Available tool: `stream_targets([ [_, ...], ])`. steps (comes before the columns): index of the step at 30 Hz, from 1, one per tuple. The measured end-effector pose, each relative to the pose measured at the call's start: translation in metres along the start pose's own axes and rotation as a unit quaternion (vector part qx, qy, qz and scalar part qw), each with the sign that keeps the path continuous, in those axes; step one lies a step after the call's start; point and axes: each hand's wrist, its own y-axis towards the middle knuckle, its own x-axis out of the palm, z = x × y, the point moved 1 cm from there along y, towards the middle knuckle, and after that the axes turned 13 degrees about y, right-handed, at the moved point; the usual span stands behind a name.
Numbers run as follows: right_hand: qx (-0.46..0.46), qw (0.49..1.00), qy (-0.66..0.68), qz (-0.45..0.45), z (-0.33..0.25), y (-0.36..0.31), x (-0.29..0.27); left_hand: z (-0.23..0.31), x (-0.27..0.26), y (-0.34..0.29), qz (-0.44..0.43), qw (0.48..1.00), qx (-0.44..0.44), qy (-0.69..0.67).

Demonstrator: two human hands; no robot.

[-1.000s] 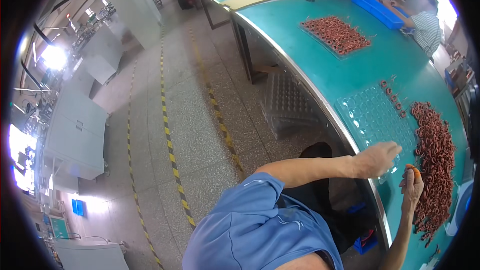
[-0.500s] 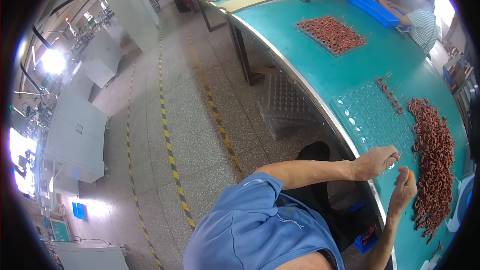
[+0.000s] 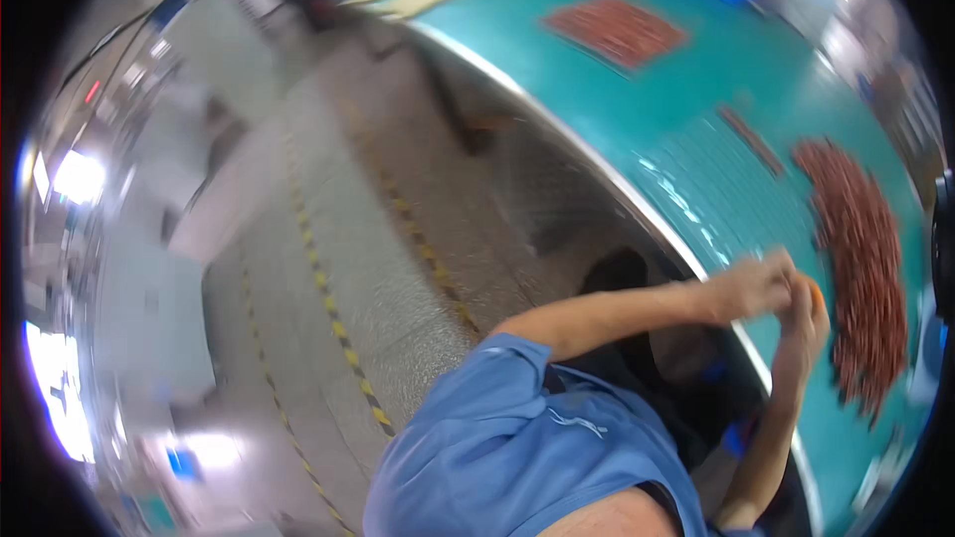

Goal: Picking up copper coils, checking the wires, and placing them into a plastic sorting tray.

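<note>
A small orange piece (image 3: 816,290) sits pinched in the right hand (image 3: 804,316), now pressed against the left hand (image 3: 756,283), whose grip is too blurred to tell; half a second ago they were apart. Both hover at the teal table's edge (image 3: 696,268), beside the long heap of reddish-brown parts (image 3: 860,268).

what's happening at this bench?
A person in a blue shirt works at a teal table with both hands together near its edge. The left hand and right hand touch, pinching something small and orange; the blur hides what it is. A long heap of small reddish-brown parts lies beside them, a second patch farther off.
</note>
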Motion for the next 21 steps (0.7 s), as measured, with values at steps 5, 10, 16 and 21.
stream_targets([
  [5, 0.026, 0.994, -0.061, -0.088, -0.004, 0.012, 0.032, 0.014, -0.031, -0.016, -0.006, 0.998, -0.059, 0.005],
  [10, -0.004, 0.994, 0.006, -0.112, -0.008, 0.012, 0.012, 0.016, -0.02, -0.016, -0.042, 0.999, -0.031, -0.012],
  [16, -0.254, 0.925, -0.282, -0.033, -0.009, -0.005, 0.016, 0.011, -0.013, -0.026, 0.057, 0.988, -0.012, 0.145],
  [21, -0.505, 0.752, -0.418, -0.062, -0.025, -0.03, 0.039, 0.0, -0.005, -0.025, 0.127, 0.976, 0.056, 0.17],
])
